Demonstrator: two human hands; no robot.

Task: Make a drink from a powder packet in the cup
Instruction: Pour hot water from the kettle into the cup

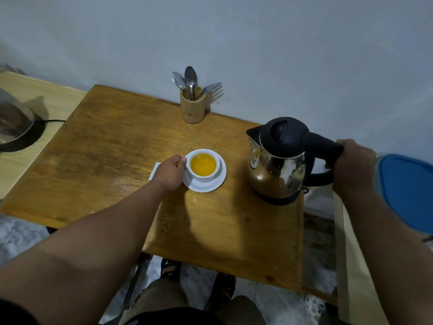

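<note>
White cup [205,171], orange drink [203,163]; black-and-silver kettle [278,165], brown table [117,146]

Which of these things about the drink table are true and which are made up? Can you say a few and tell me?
1. The cup holds orange liquid. True.
2. The cup stands straight on the bare table. False: it sits on a white saucer.
3. The right hand grips the kettle by its black handle. True.
4. The wooden holder holds only knives. False: it holds spoons and a fork.
5. The left hand is at the cup. True.
</note>
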